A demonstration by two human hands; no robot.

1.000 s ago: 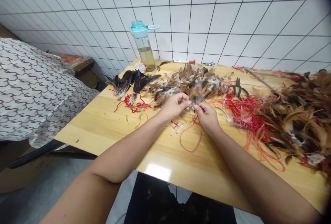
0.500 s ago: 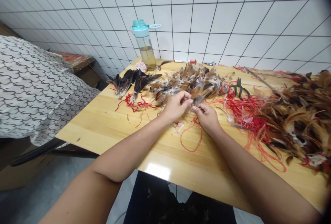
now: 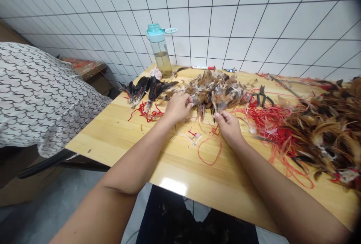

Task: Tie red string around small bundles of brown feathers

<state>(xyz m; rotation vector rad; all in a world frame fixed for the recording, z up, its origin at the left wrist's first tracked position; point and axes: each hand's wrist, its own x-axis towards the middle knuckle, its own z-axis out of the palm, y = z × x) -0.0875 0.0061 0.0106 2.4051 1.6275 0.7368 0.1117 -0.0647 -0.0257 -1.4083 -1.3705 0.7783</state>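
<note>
My right hand (image 3: 228, 124) pinches the base of a small brown-and-grey feather bunch (image 3: 219, 103) between thumb and fingers, its tips pointing away from me. A loop of red string (image 3: 210, 150) lies on the table below that hand. To the left, my left hand (image 3: 178, 107) is at the near edge of a pile of brown and white feathers (image 3: 207, 86). Its fingers are curled together, and what they may hold is hidden. Beside it lie bunches of black feathers (image 3: 153, 88) and some red strings (image 3: 146, 113).
On the wooden table (image 3: 118, 135) are a water bottle (image 3: 163, 58), a red-capped marker (image 3: 203, 67), pliers (image 3: 263, 95) and tangled red string (image 3: 270, 120). A large brown feather heap (image 3: 329, 131) fills the right side. A person's patterned clothing (image 3: 47, 93) is at left.
My hands were together over the feathers and are now apart. The left hand has moved left to the pile; the right hand keeps the feather bunch, which now shows more plainly.
</note>
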